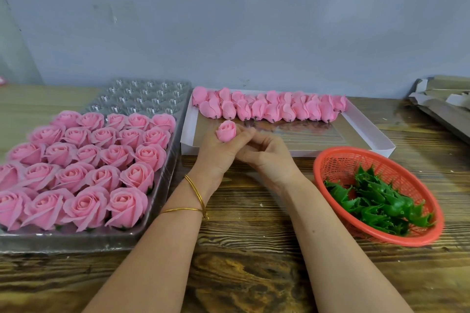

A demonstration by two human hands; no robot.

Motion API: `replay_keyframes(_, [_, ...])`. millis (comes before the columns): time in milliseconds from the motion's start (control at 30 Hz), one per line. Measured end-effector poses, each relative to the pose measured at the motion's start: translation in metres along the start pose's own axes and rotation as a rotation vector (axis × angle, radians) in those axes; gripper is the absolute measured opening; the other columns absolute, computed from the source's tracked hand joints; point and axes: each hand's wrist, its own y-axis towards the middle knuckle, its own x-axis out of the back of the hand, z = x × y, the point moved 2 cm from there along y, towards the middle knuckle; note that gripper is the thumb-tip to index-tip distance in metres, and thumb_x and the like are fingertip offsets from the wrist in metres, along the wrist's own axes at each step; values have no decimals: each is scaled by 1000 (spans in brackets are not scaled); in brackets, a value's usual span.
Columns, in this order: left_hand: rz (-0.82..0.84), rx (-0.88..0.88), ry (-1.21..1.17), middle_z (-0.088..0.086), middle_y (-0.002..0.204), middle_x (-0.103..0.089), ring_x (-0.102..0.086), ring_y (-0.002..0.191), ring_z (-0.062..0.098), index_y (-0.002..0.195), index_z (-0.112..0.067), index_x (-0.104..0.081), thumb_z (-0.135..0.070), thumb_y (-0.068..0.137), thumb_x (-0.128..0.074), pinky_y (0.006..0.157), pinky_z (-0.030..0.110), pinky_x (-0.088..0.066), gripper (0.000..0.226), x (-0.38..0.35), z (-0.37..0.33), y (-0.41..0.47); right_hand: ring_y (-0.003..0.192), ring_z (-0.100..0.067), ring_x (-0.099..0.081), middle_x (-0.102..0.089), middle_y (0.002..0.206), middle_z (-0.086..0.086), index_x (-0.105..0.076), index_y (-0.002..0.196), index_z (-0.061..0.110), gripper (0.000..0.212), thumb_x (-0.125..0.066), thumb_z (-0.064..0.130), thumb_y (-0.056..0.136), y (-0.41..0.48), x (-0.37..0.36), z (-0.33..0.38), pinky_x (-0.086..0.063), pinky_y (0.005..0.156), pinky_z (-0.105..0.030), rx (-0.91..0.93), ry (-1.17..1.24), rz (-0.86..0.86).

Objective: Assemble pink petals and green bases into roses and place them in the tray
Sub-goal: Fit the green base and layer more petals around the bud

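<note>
Left hand [216,157] grips an upright pink bud [226,131]; right hand [264,157], curled beside it, grasp unclear, lies nearer the green bases [376,201] to its near right.

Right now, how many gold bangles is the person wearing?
2, both round the left wrist: a gold bangle nearer the knuckles, a second gold bangle further up the forearm. None shows on the right wrist.
</note>
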Motion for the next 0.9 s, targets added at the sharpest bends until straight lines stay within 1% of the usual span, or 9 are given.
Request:
replay_keyframes(100, [-67, -39, 75, 0, 71, -68, -64, 74, 14, 68, -20, -69, -10, 84, -71, 72, 33, -54, 18, 0, -2, -1, 97, -27, -70, -75, 94, -11, -73, 106, 10, 36, -68, -3, 72, -1, 3, 4, -54, 94, -45, -14, -113, -80])
replay_keyframes(167, [-107, -72, 130, 6, 71, -65, -62, 73, 16, 76, -3, -67, -9, 85, -70, 72, 34, -55, 12, 0, -5, -2, 76, -15, -67, -70, 73, -1, -73, 88, 10, 27, -64, 7, 63, 1, 6, 7, -56, 76, -33, 7, -146, -191])
replay_keyframes(233, [-126, -107, 189, 7, 68, -62, -60, 68, 13, 77, 4, -63, -11, 87, -69, 68, 32, -54, 18, 0, -6, -2, 67, -9, -59, -64, 67, 1, -69, 77, 13, 18, -61, 12, 62, 2, 10, 10, -50, 67, -25, 50, -148, -287])
replay_keyframes(367, [-41, -91, 245, 0, 58, -60, -57, 52, 8, 74, -6, -64, -22, 88, -68, 47, 19, -46, 22, -3, -8, -6, 80, -17, -56, -60, 78, -5, -66, 75, 17, 5, -67, 15, 71, 4, 14, 13, -49, 74, -30, 104, -117, -334])
replay_keyframes(467, [8, -124, 343, 4, 73, -70, -64, 70, 16, 82, -9, -70, -21, 86, -71, 61, 27, -53, 13, -8, -7, -7, 82, -21, -55, -60, 79, -7, -67, 76, 19, 15, -67, 8, 86, 4, 13, 14, -49, 75, -34, 142, -93, -324])
replay_keyframes(500, [19, -116, 354, -2, 72, -71, -65, 71, 12, 78, -17, -71, -18, 84, -73, 62, 24, -52, 7, -9, -7, -7, 83, -22, -56, -61, 80, -8, -67, 77, 19, 16, -66, 7, 88, 3, 12, 15, -48, 75, -35, 158, -95, -322])
replay_keyframes(567, [31, -107, 408, -12, 66, -68, -63, 68, 5, 70, -29, -67, -15, 82, -73, 59, 18, -50, 19, -9, -4, -6, 82, -19, -58, -64, 80, -6, -69, 79, 17, 16, -66, 7, 90, 3, 9, 16, -48, 74, -32, 184, -105, -306])
replay_keyframes(733, [65, -62, 441, -8, 74, -70, -65, 73, 1, 82, -23, -71, -17, 81, -72, 58, 10, -47, 6, -11, 2, -4, 75, -8, -61, -68, 71, 6, -71, 76, 15, 18, -65, 7, 91, 2, 2, 17, -50, 72, -19, 239, -155, -244])
replay_keyframes(900, [47, -45, 422, -11, 68, -69, -64, 68, -6, 78, -27, -66, -11, 77, -72, 56, 8, -47, 16, -10, 6, -4, 76, -5, -64, -71, 73, 6, -73, 73, 18, 26, -61, 10, 94, 4, -3, 13, -51, 76, -17, 226, -206, -212])
